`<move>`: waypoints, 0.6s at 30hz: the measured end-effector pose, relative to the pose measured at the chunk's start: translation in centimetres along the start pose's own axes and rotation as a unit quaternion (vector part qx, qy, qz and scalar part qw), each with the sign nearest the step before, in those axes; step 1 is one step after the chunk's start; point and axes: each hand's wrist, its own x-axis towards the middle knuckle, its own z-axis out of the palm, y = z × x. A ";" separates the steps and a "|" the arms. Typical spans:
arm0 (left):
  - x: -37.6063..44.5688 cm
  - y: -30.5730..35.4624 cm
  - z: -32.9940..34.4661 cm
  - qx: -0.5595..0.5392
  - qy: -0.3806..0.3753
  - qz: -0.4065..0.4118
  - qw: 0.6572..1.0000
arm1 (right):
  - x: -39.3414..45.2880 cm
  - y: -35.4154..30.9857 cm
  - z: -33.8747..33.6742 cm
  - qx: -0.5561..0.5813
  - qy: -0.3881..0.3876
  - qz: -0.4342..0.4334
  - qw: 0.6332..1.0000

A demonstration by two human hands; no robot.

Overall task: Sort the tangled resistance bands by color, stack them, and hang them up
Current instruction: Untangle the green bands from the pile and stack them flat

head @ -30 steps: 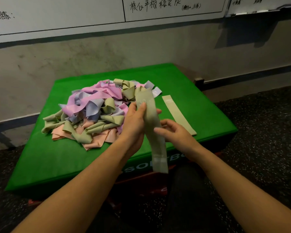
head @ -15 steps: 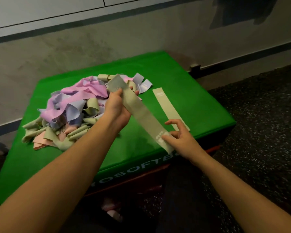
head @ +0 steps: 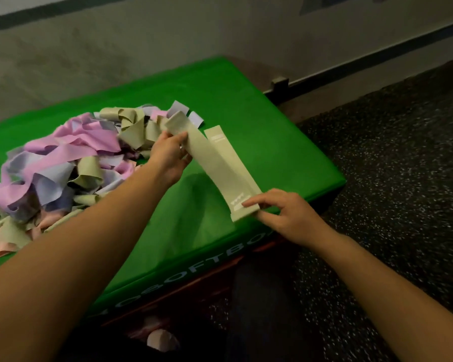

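Green soft box [head: 272,142] reads "SOFTBO"; left hand [head: 169,159] and right hand [head: 285,215] pinch opposite ends of an olive band [head: 215,165].

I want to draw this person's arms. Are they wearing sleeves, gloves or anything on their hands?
No sleeves or gloves show: both forearms are bare all the way to the picture's edge. The left hand seems to have a small shiny ring on one finger, though it is too tiny to be sure. The right hand wears nothing.

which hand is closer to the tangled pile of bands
Left. The left hand sits at the tangled pile's right edge; the right hand is farther right, holding the green band's near end.
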 end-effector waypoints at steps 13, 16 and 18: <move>7.2 -1.3 4.1 0.214 0.006 0.060 0.975 | 3.6 6.2 -2.0 -0.221 0.058 -0.181 0.957; 8.4 -1.9 4.4 0.275 0.000 0.074 0.959 | 4.3 7.2 -1.7 -0.267 0.013 -0.204 0.942; 9.1 -2.2 4.4 0.301 0.003 0.068 0.951 | 4.3 7.7 -1.6 -0.275 -0.024 -0.208 0.938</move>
